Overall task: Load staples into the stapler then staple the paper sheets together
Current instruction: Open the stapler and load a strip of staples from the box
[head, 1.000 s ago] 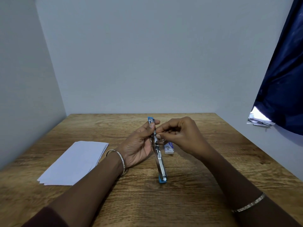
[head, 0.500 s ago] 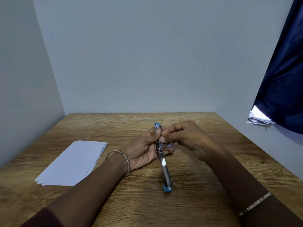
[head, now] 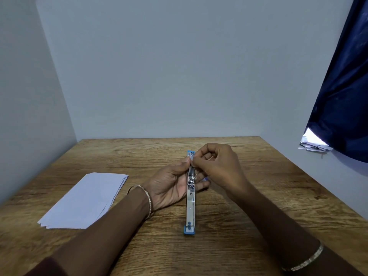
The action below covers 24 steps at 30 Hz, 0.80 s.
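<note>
Since half a second ago the stapler (head: 190, 194) has swung from a slight slant to lie straight, its near blue end pointing at the person, and the right hand (head: 217, 166) has lifted a little over its far half. There is one stapler, opened out flat in a long line on the tabletop (head: 258, 226), with a blue cap at each end. The left hand (head: 171, 184) cradles the stapler's far half from the left, palm up, thumb pressed to the metal channel. The right hand is curled, thumb and forefinger pinched together just right of the channel; what they hold is too small to tell. One fanned stack of white paper sheets (head: 85, 200) lies well left of the stapler, untouched. Each wrist wears one bangle.
</note>
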### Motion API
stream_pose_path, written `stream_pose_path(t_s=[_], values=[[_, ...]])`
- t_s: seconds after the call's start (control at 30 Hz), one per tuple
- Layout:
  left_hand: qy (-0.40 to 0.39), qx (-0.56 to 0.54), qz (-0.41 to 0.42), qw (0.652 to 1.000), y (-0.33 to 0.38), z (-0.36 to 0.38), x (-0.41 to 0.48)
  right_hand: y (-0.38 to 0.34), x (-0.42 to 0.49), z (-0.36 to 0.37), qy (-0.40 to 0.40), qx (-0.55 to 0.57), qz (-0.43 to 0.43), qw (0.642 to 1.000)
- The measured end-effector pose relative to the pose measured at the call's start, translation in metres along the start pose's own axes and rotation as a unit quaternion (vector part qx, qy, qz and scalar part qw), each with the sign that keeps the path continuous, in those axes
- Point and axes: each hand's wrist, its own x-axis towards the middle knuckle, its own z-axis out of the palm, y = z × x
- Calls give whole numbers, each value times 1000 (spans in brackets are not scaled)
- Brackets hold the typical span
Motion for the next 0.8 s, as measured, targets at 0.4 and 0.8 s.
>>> stream_pose_path(t_s=[0.4,0.8], values=[[13,19,-21,1000,-1,1,-4,12,2,6,1,-64,19,998],[36,-69,-24,997,-2,-5,2,12,12,-7,-47,-12,71,996]])
